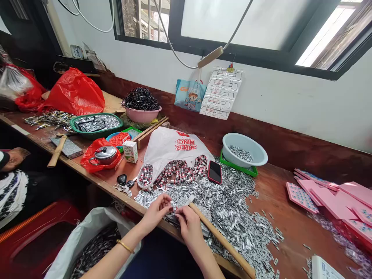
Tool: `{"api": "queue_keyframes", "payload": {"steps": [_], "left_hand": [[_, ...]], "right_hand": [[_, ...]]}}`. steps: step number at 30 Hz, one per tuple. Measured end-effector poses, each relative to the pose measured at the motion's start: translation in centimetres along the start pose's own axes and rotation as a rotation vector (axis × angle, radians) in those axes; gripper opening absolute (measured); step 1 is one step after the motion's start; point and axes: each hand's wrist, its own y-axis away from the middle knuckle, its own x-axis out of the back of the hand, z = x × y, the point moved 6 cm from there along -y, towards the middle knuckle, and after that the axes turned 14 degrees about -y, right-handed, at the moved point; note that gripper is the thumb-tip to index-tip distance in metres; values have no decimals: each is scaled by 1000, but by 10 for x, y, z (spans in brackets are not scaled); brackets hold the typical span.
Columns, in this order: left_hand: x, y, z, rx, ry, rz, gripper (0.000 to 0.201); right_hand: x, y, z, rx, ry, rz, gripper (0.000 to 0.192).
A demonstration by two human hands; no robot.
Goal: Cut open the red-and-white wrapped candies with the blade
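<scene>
From the head camera, both hands meet at the near edge of the bench (279, 193); the left hand (157, 211) and the right hand (188, 224) pinch a small metal piece (175, 211) between their fingertips, each hand closed on it from its own side (what exactly the piece is, the picture is too small to tell). It sits between the two hands, just above the bench edge, and at the near rim of a wide heap of small silver clips (232, 209) that spreads away to the right. Such a piece looks light, stiff and thin, likely a little slippery and sharp at the edges; a fingertip pinch on its ends seems the sound way to take it. A long wooden stick (221, 242) lies slantwise just under the right hand; a black phone (214, 171) rests on the heap beyond, beside a white plastic bag (171, 149) spilling red and silver pieces; a pale blue bowl (255, 153) stands further back.
</scene>
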Motion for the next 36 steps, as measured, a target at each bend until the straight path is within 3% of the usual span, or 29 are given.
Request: {"api": "queue_keyframes", "payload": {"steps": [5, 10, 17, 23, 26, 29, 32, 36], "left_hand": [[8, 5, 21, -323, -413, 41, 6], [8, 7, 25, -470, -507, 50, 10], [7, 11, 19, -421, -501, 44, 11], [9, 13, 27, -518, -466, 36, 17], [11, 14, 33, -468, -384, 69, 19], [16, 18, 37, -276, -247, 148, 17], [13, 21, 44, -170, -262, 91, 16], [16, 19, 57, -194, -401, -32, 18]], "right_hand": [[6, -9, -9, 48, 69, -14, 17], [1, -24, -19, 206, 313, -107, 22], [-4, -19, -17, 213, 352, -144, 23], [-3, -8, -25, 327, 361, -59, 22], [2, -5, -22, 257, 191, -22, 12], [7, 1, -10, 71, -94, 40, 14], [9, 8, -4, -54, -283, 44, 10], [14, 11, -19, -33, -280, -43, 12]]}}
